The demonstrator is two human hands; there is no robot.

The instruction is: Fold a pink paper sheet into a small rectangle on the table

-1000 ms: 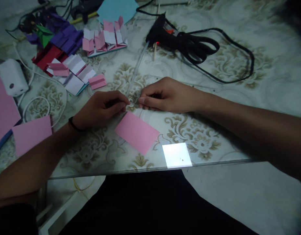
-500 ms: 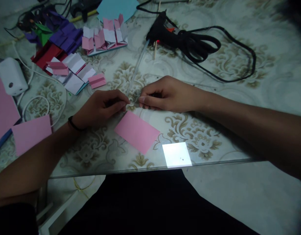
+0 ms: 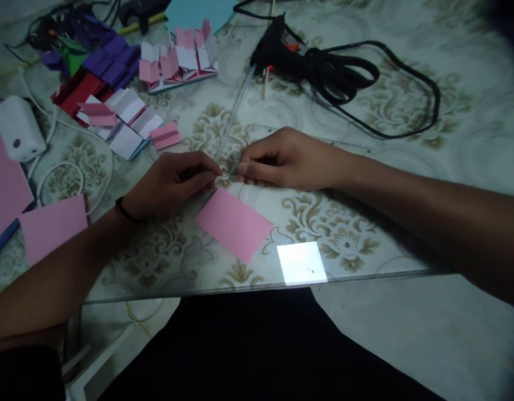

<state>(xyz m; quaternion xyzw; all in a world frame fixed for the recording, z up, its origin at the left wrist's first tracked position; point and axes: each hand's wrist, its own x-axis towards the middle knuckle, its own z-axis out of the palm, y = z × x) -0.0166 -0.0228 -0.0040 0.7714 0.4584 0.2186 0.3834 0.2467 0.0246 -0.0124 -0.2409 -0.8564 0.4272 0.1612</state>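
Note:
My left hand [image 3: 173, 181] rests on the patterned table with thumb and fingertips drawn together, just above the top corner of a pink paper rectangle [image 3: 235, 224]. Close by on the right, my right hand [image 3: 277, 159] lies with its fingers curled and thumb against them. A small gap separates the two hands. Nothing shows clearly between the fingers of either one. The pink paper lies flat, apart from the right hand. A clear glue stick [image 3: 236, 108] runs from the black glue gun [image 3: 277, 53] down towards the gap.
Folded pink-and-white paper pieces [image 3: 179, 60], purple folded paper [image 3: 114, 60] and red folded paper [image 3: 79, 94] lie at the upper left. A white adapter [image 3: 18, 128], cables and pink sheets [image 3: 54, 228] are at the left. A black cord [image 3: 436, 103] loops at the upper right.

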